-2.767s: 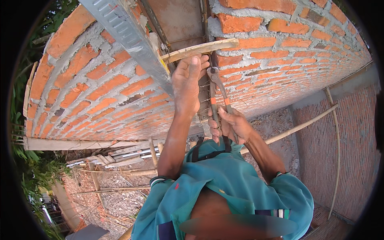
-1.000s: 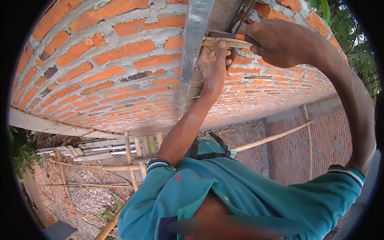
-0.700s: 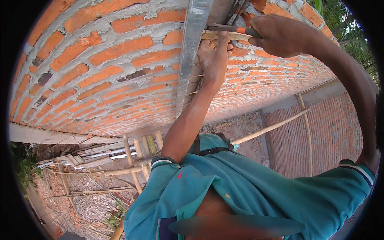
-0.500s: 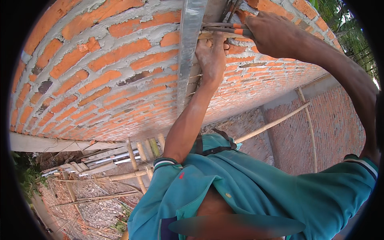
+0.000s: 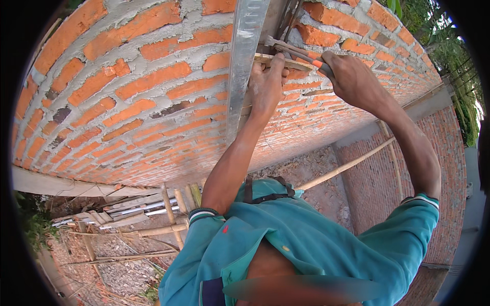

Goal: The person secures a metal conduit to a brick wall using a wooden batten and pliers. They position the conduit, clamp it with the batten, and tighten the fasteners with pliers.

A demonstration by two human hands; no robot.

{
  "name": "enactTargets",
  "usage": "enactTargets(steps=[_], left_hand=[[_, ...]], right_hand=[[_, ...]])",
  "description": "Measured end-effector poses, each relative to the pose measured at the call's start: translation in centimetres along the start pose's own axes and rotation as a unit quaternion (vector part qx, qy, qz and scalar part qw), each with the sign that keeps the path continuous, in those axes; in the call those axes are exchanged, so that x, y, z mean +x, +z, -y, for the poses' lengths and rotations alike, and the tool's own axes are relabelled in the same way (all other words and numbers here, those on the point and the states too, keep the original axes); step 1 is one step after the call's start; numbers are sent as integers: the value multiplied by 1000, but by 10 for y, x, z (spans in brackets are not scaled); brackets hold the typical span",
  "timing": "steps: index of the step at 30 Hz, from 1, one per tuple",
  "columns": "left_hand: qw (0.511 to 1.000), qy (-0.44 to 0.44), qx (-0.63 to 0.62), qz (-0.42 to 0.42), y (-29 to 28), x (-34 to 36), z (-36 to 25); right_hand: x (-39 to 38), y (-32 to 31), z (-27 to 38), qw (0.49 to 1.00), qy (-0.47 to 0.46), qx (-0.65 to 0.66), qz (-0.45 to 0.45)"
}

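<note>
The left hand was pressed against a thin wooden slat that lay across the brick wall at about 12 o'clock in the view, just right of an upright metal channel. Its fingers were curled over the slat's near end with the thumb up on the edge; the grip was closed around the wood, pinning it to the brickwork. The right hand sat at roughly 1 o'clock, wrapped fully shut around the orange-and-grey handle of a hammer, whose steel head lay at the slat's upper edge, close beside the channel. Whether the head was touching the wood could not be told.

Judged from appearance, the slat was light, dry and narrow, somewhat springy along its length and liable to split near the ends; it was best held flat near the fixing point, fingers kept clear of the strike line. The hammer looked head-heavy and rigid, its handle sleeve offering good purchase when held toward the end, as it was.

The bricks were coarse, orange and uneven, set in rough grey mortar with ragged joints. The channel was smooth, pale, folded sheet metal, straight and stiff. At 7 to 8 o'clock, bamboo poles and loose timber lay over rubble. Both forearms emerged from teal sleeves at 5 to 6 o'clock.
</note>
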State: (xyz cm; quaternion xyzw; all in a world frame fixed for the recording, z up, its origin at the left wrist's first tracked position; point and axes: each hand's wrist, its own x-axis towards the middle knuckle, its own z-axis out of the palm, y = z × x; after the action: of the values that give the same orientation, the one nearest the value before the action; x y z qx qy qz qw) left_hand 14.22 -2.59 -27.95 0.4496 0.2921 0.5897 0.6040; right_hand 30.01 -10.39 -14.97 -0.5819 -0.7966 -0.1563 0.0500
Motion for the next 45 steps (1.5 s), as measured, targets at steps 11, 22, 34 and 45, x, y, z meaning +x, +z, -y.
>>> enactTargets(steps=[11,22,34,45], left_hand=[[982,46,-178,31,16,2,9],[995,0,-101,0,23,-3,-9],[996,20,-88,-18,36,4,-8],[996,-41,-66,50,33,7,-9]], right_hand=[[-48,72,-7,893,220,322,-226],[10,125,16,613,224,656,-380],[24,127,14,567,244,660,-428],[15,121,13,510,286,682,-440]])
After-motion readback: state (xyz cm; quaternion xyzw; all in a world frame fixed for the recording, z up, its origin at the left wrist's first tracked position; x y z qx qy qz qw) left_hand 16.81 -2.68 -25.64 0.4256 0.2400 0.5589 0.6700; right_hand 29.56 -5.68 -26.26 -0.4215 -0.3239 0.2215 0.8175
